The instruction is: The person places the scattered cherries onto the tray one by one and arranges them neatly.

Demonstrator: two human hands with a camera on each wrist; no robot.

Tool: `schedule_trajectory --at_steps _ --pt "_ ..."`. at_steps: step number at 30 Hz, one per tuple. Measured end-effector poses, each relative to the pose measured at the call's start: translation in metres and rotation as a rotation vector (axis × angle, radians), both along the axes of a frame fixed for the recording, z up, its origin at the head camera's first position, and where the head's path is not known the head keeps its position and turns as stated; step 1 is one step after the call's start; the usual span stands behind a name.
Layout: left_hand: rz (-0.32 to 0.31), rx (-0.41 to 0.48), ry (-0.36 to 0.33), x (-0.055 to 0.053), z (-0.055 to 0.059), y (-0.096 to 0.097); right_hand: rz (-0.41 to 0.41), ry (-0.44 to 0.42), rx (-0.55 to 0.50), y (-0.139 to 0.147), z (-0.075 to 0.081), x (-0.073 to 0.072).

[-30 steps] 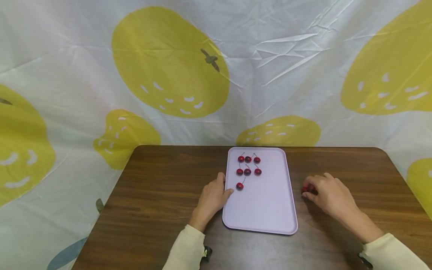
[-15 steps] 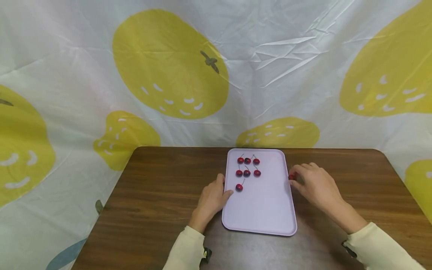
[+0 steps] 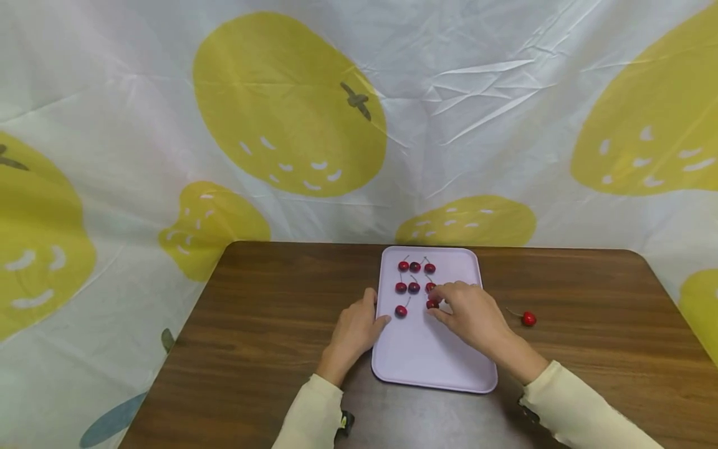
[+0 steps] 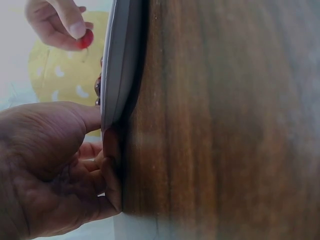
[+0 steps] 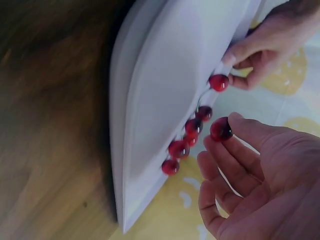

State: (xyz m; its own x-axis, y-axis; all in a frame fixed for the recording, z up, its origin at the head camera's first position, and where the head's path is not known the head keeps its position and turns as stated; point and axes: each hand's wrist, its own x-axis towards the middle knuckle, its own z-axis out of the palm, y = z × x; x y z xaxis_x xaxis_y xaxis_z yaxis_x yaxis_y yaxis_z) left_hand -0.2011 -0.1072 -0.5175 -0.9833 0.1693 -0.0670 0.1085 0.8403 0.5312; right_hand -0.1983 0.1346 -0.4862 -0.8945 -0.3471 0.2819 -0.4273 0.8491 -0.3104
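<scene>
A pale lilac tray [image 3: 432,358] lies on the table with several red cherries on its far left part. Two rows of three sit at the back, and a single cherry [image 3: 401,311] lies nearer. My left hand [image 3: 352,327] grips the tray's left edge, thumb over the rim and fingers against its outer side. Between thumb and fingertips, my right hand [image 3: 473,317] pinches another cherry [image 5: 221,129]. It holds this one over the tray, right of the single cherry, and partly covers the rightmost cherry of the second row in the head view.
One more cherry [image 3: 528,318], stem pointing left, lies on the brown wooden table [image 3: 589,299] right of the tray. Behind the table's far edge hangs a white cloth [image 3: 477,156] printed with big yellow fruit.
My right hand has moved left from the table beside the tray to over it, carrying a cherry. A cherry on the table is now uncovered. The left hand stays at the tray's edge.
</scene>
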Motion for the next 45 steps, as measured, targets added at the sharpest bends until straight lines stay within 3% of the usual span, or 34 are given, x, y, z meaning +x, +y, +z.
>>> schedule_trajectory --at_steps 8,20,45 --pt "0.004 -0.013 0.000 0.000 0.004 0.000 0.052 -0.014 0.015 -0.019 -0.008 -0.001" --pt "-0.012 -0.026 0.043 -0.001 -0.002 -0.002 0.084 -0.005 0.063 -0.029 -0.015 -0.002" --pt "-0.034 -0.040 0.100 -0.001 -0.003 -0.002 0.036 0.004 0.086 -0.028 -0.013 0.000"
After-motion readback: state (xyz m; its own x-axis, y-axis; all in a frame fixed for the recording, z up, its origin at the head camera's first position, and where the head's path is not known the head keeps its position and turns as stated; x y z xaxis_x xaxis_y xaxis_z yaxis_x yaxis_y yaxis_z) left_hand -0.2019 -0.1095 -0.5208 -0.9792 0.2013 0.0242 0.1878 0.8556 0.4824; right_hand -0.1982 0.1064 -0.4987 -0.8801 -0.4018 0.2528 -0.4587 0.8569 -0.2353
